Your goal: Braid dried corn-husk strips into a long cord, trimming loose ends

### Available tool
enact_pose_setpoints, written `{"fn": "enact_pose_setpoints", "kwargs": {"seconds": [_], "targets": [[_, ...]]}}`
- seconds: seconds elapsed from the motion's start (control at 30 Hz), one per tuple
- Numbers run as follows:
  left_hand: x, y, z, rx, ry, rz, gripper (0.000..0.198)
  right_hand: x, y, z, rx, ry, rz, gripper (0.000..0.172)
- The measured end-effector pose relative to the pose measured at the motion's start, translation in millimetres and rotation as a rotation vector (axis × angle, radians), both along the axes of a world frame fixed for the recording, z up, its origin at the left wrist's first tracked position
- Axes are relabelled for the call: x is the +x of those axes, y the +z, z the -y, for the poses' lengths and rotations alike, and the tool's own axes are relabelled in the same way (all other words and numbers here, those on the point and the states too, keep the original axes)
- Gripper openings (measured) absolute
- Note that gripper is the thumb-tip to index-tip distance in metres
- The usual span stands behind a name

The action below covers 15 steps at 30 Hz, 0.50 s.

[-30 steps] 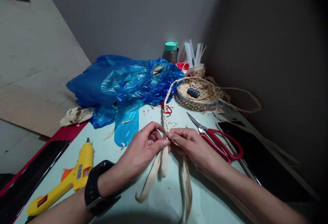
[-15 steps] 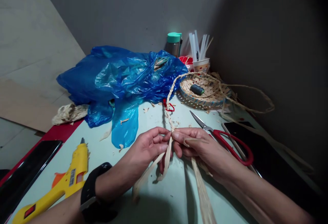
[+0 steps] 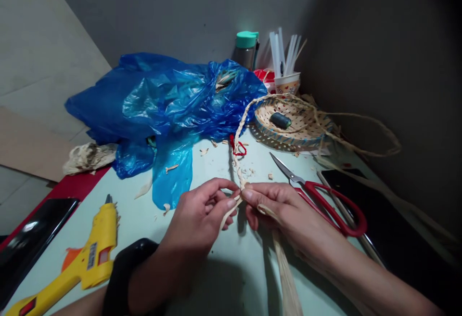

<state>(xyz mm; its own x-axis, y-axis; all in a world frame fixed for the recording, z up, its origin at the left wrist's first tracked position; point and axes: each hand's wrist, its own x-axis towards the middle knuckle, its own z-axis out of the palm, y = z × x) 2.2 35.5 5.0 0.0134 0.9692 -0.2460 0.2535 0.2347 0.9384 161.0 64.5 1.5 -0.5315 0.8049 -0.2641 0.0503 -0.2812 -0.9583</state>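
Observation:
A pale braid of flat, dried plant strips (image 3: 238,162) comes down from a woven basket to my fingers. My right hand (image 3: 276,200) pinches the braid's lower end between thumb and forefinger. A loose strip (image 3: 285,272) hangs below that hand, and another curls over its fingers. My left hand (image 3: 205,212) is closed on a pale strip (image 3: 227,214) just left of the braid's end, fingertips almost meeting my right thumb. A red tie (image 3: 238,147) loops around the braid above my hands.
Red-handled scissors (image 3: 325,205) and a dark tablet-like device (image 3: 382,219) lie right; a yellow glue gun (image 3: 97,253) and black phone (image 3: 39,234) lie left. Behind are a blue plastic bag (image 3: 173,99), the basket (image 3: 296,138) with a dark thread spool (image 3: 280,120), a bottle (image 3: 246,48) and a cup (image 3: 288,84).
My left hand has turned slightly and drawn its strip in under the braid's end; the strips that hung below it no longer show. My right hand keeps its pinch. The view has shifted slightly.

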Motion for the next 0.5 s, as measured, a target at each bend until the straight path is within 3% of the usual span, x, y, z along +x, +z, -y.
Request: {"fn": "enact_pose_setpoints", "kwargs": {"seconds": [0.1,0.17,0.27,0.4,0.5], "targets": [[-7,0.2,-2,0.100,-0.055,-0.207,0.015,1,-4.6,0,0.029,-0.017,0.083,0.041],[-9,-1.3,-2,0.135,-0.079,-0.241,0.016,1,-8.0,0,0.061,-0.012,0.093,0.039],[-10,-5.6,-3,0.071,-0.105,-0.099,0.014,-1,-12.0,1,0.069,-0.002,0.069,0.034],[-8,-9.9,-5,-0.129,-0.121,0.291,0.009,0,-15.3,0,0.024,0.016,0.057,0.028],[-7,-8.6,-6,-0.170,-0.126,0.354,0.011,2,-17.4,-1,0.027,0.032,0.048,0.029]]}}
